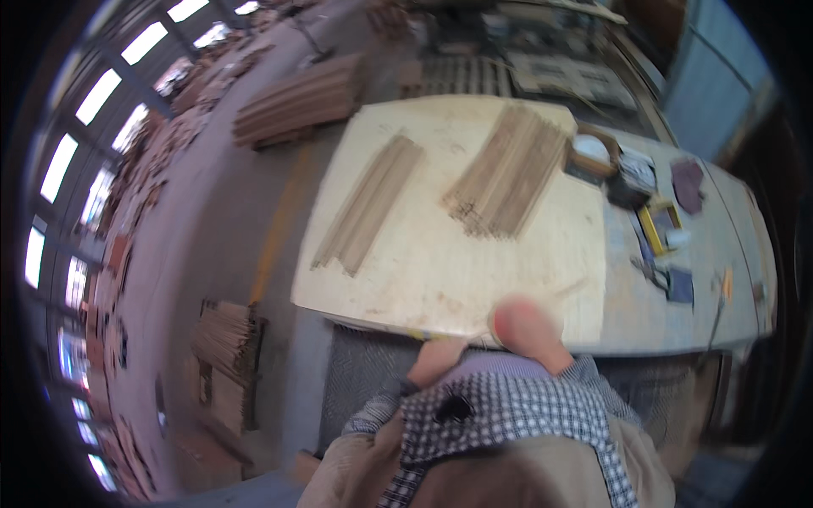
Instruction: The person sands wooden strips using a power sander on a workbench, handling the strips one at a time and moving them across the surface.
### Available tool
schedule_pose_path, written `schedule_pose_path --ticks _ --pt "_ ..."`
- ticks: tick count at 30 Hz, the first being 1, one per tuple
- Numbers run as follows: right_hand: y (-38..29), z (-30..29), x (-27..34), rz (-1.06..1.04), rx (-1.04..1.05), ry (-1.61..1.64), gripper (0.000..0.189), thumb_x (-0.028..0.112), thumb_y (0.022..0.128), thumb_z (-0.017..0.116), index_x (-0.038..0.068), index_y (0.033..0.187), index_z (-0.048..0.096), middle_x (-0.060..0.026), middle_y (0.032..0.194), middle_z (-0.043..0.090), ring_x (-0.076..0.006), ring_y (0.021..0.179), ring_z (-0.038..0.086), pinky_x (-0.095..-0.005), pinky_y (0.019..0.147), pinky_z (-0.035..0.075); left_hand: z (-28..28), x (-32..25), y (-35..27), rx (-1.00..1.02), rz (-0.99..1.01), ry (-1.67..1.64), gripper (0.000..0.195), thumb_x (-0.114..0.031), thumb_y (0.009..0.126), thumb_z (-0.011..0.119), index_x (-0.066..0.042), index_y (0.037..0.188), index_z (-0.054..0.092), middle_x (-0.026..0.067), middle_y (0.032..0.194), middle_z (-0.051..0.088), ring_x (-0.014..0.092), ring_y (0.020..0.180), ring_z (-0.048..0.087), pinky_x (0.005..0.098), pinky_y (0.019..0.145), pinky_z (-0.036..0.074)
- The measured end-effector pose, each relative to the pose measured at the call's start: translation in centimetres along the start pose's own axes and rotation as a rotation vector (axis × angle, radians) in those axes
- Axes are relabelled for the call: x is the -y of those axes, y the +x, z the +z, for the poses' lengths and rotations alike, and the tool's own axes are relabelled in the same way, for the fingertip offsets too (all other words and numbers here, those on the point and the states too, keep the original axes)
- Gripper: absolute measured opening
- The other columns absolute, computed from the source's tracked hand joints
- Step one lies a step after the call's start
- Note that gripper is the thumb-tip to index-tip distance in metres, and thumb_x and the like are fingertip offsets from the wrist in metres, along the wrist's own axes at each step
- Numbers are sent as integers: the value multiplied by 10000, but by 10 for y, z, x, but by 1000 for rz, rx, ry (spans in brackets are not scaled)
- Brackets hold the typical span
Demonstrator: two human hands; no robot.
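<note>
My right hand [540, 335] is at the near edge of the pale board tabletop [419, 292], around a round reddish object [510, 322]; motion blur hides what it is. Just left of it, my left hand [439, 359] rests at the same edge, close to my body. Its fingers are partly hidden, and a thin pale edge shows between the hands, too blurred to name. Beyond them, a narrow bundle of wooden strips [371, 206] lies slanted on the left of the board. A wider bundle of wooden strips [511, 174] lies farther right.
To the right are a cardboard box [592, 155], a dark container [632, 181], a yellow box [660, 227], a dark cloth [687, 185] and a dark blue item [679, 286]. Stacked wood [302, 98] stands beyond the table; more wood strips [222, 336] are at lower left.
</note>
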State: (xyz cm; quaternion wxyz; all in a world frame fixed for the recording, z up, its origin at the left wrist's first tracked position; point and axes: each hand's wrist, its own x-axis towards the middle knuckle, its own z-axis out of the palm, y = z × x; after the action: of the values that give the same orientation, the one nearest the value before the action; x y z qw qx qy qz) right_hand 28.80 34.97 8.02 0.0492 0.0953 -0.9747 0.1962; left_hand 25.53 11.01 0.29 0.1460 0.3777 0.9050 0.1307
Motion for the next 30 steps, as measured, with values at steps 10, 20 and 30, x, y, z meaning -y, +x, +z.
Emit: schedule_pose_path --ticks 10,20,30 --pt "-28 14 -61 103 -203 -133 280 264 876 530 90 1085 597 -101 1128 589 -276 1103 522 -399 972 386 -11 -9 4 110 -200 23 273 -288 936 445 -67 826 563 163 738 633 349 651 618 466 569 481" --pt "-26 -21 -109 370 -117 55 310 352 893 470 134 1067 606 -155 1119 586 -384 913 594 -466 794 483 -3 6 -2 -80 69 -51 227 -247 908 457 -61 975 569 152 817 630 342 666 598 456 548 466" --pt "-17 -63 -72 415 -130 392 433 276 857 563 132 1260 491 -191 1145 547 -356 1019 559 -436 873 463 -31 -4 6 317 -100 -98 364 -268 942 360 -67 1140 590 189 1003 645 351 910 623 450 757 490"
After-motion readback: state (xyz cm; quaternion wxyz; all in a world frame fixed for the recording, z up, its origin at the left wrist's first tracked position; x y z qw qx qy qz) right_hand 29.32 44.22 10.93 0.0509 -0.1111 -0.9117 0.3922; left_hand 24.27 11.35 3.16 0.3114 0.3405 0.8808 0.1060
